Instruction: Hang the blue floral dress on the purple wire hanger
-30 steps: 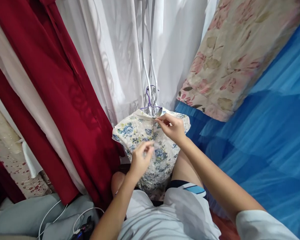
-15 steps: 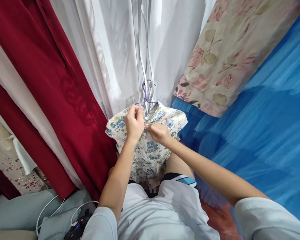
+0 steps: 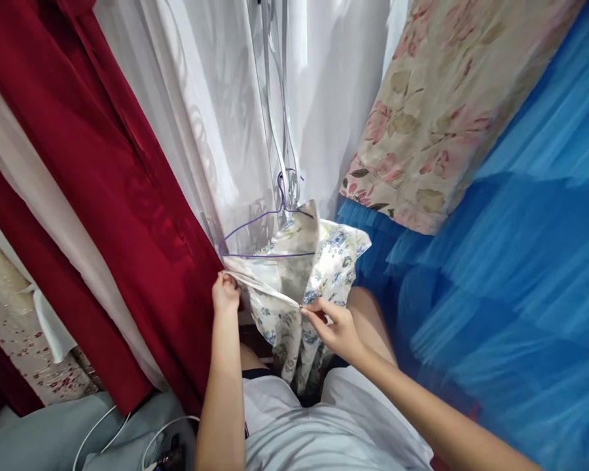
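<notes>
A white floral blouse (image 3: 336,258) with blue and yellow flowers hangs partly on a purple hanger (image 3: 255,223). Its right side stays over the hanger's shoulder, while the left half has slipped off and that end of the hanger is bare. My left hand (image 3: 226,292) is closed on the garment's edge just below the hanger's left tip. With thumb and fingers, my right hand (image 3: 330,318) pinches the opening edge near the middle. Between my hands the edge is stretched taut. The lower part of the blouse dangles between my knees.
White hanging straps (image 3: 281,104) hold the hanger in front of a white curtain (image 3: 328,85). Red fabric (image 3: 112,170) drapes at the left; floral cloth (image 3: 422,124) and a blue ruffled fabric (image 3: 510,261) hang at the right. Grey cushions (image 3: 44,428) with white cables lie lower left.
My hands have moved from the neckline down and apart, the left one outward. The blouse's front is now open and its left shoulder is off the hanger.
</notes>
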Tool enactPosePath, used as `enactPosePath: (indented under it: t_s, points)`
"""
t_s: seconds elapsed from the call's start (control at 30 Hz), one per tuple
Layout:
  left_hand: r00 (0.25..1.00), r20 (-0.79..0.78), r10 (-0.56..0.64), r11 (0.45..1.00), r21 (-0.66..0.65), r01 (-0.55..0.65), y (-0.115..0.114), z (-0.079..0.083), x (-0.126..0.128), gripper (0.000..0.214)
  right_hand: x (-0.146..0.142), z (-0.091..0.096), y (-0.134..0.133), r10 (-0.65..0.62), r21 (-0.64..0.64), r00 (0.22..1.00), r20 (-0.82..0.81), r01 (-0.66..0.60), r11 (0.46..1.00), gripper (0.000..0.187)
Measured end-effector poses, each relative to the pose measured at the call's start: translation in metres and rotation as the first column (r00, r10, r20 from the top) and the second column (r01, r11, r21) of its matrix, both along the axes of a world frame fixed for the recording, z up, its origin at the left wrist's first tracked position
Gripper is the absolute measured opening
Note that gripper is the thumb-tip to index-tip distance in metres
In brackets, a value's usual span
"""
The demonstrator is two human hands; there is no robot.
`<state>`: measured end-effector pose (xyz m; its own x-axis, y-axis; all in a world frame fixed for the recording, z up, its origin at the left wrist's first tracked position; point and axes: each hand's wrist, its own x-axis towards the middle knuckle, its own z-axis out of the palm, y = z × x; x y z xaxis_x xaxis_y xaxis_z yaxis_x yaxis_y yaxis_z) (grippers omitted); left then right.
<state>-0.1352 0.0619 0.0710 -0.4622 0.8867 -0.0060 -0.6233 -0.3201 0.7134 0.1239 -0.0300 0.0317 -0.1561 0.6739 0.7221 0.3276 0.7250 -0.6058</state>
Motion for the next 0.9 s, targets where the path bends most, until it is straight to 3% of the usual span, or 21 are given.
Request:
enactPosePath:
  t_s: [0.07, 0.13, 0.2, 0.27, 0.33, 0.4, 0.5, 0.6, 0.63, 0.7, 0.77, 0.8, 0.83, 0.9]
  points:
    - [0.999, 0.009, -0.04, 0.998, -0.041, 0.04, -0.003, -0.019, 0.025, 0.036, 0.013, -0.01, -0.001, -0.044, -0.112, 0.999, -0.01, 0.043, 0.993, 0.02]
    - [0.996, 0.012, -0.087, 0.995, -0.037, 0.088, -0.01, -0.027, 0.052, 0.033, 0.028, -0.017, -0.002, -0.036, -0.218, 0.998, 0.054, 0.047, 0.975, 0.025]
    - [0.991, -0.024, -0.132, 0.99, 0.038, 0.133, -0.025, -0.023, 0.077, 0.03, 0.043, -0.02, -0.003, 0.043, -0.317, 0.986, 0.158, 0.009, 0.948, 0.026]
    - [0.968, -0.171, -0.186, 0.964, 0.162, 0.213, -0.047, -0.012, 0.101, 0.029, 0.051, -0.019, -0.006, 0.132, -0.378, 0.966, 0.221, -0.04, 0.925, 0.025]
    - [0.875, -0.414, -0.251, 0.899, 0.235, 0.37, -0.072, 0.0, 0.121, 0.025, 0.05, -0.012, -0.009, 0.179, -0.375, 0.959, 0.218, -0.087, 0.923, 0.046]
    - [0.705, -0.642, -0.303, 0.824, 0.195, 0.532, -0.095, 0.01, 0.136, 0.024, 0.041, -0.001, -0.013, 0.24, -0.359, 0.958, 0.16, -0.17, 0.918, 0.062]
    - [0.482, -0.835, -0.267, 0.795, 0.092, 0.6, -0.113, 0.02, 0.142, 0.025, 0.026, 0.017, -0.022, 0.368, -0.411, 0.929, -0.028, -0.347, 0.843, 0.044]
    - [0.392, -0.897, -0.204, 0.824, 0.059, 0.564, -0.11, 0.023, 0.129, 0.03, 0.024, 0.031, -0.033, 0.38, -0.511, 0.887, -0.26, -0.461, 0.725, 0.034]
    - [0.371, -0.901, -0.226, 0.801, 0.045, 0.597, -0.108, 0.021, 0.125, 0.036, 0.028, 0.034, -0.036, 0.371, -0.539, 0.88, -0.296, -0.474, 0.696, 0.033]
    - [0.275, -0.892, -0.358, 0.665, -0.037, 0.746, -0.106, 0.01, 0.119, 0.044, 0.043, 0.041, -0.039, 0.374, -0.578, 0.883, -0.282, -0.468, 0.669, 0.03]
    - [0.131, -0.863, -0.489, 0.509, -0.16, 0.846, -0.109, -0.009, 0.118, 0.049, 0.066, 0.05, -0.036, 0.367, -0.585, 0.904, -0.217, -0.422, 0.693, 0.028]
    - [0.075, -0.854, -0.515, 0.489, -0.22, 0.844, -0.112, -0.019, 0.119, 0.049, 0.078, 0.056, -0.032, 0.347, -0.58, 0.919, -0.187, -0.388, 0.716, 0.027]
    - [0.047, -0.858, -0.512, 0.517, -0.263, 0.815, -0.115, -0.03, 0.119, 0.049, 0.092, 0.063, -0.026, 0.307, -0.567, 0.937, -0.167, -0.346, 0.748, 0.027]
    - [0.071, -0.898, -0.435, 0.66, -0.264, 0.703, -0.118, -0.045, 0.116, 0.041, 0.118, 0.079, -0.008, 0.2, -0.514, 0.968, -0.153, -0.251, 0.82, 0.029]
